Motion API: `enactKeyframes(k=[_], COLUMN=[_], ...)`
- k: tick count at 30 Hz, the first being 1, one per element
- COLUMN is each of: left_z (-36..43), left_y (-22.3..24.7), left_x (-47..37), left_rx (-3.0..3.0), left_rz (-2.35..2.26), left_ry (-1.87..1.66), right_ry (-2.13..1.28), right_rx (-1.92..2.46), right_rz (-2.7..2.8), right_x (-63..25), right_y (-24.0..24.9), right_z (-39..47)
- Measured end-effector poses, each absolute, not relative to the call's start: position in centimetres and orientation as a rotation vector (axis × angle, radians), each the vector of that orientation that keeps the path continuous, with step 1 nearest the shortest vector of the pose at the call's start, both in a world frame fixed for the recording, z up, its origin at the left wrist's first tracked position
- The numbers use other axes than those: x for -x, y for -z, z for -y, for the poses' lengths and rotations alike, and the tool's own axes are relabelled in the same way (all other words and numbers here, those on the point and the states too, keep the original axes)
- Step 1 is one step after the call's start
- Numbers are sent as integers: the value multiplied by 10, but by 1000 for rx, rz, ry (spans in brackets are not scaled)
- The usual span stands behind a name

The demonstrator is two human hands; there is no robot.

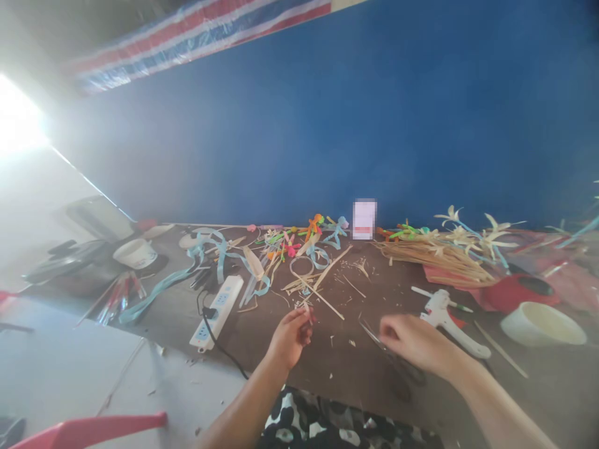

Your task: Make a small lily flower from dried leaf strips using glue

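Observation:
My left hand (pixel 293 333) is closed, its fingertips pinched round a small pale piece (pixel 306 307) too small to make out. To the right, my right hand (pixel 412 340) is curled over a pair of scissors (pixel 374 337) lying on the dark table (pixel 299 368); its fingers are blurred and what they hold, if anything, is hidden. A white glue gun (pixel 452 321) lies just right of that hand. Crossed straw strips (pixel 327 299) and a clear ring (pixel 302 267) lie beyond my left hand.
A white power strip (pixel 218 313) with a black cable is at the left, near blue ribbon (pixel 163 290). Colourful craft flowers (pixel 290 244) line the back. On the right are a straw bundle (pixel 435 259), a red container (pixel 519 292) and a white bowl (pixel 543 324).

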State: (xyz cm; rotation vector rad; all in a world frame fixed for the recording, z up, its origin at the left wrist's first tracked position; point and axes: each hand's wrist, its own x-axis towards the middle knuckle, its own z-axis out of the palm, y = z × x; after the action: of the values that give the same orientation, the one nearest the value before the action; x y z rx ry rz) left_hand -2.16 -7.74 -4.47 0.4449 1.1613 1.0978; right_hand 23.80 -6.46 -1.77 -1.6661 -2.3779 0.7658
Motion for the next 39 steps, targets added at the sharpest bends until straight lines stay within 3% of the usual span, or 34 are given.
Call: enactKeyframes(k=[3, 9, 19, 25, 33, 39], left_z=[75, 74, 67, 70, 80, 86], left_y=[45, 36, 34, 34, 25, 11], left_x=[24, 10, -19, -43, -33, -25], left_rx=[-439, -570, -779, -1020, -1514, -1904], left_rz=[-1153, -1092, -1111, -1097, -1171, -965], left_ry=[-1124, -1097, -964, -873, -832, -815], right_ry=[-572, -549, -907, -970, -1560, -2043], right_rx=[1751, 1757, 1416, 1498, 1299, 1260], right_rz=[2293, 2279, 1860, 1708, 1242, 899], right_x=[-188, -110, -167, -176, -183, -189], right_y=[14, 36, 26, 25, 32, 12], right_z=[40, 17, 60, 76, 82, 103])
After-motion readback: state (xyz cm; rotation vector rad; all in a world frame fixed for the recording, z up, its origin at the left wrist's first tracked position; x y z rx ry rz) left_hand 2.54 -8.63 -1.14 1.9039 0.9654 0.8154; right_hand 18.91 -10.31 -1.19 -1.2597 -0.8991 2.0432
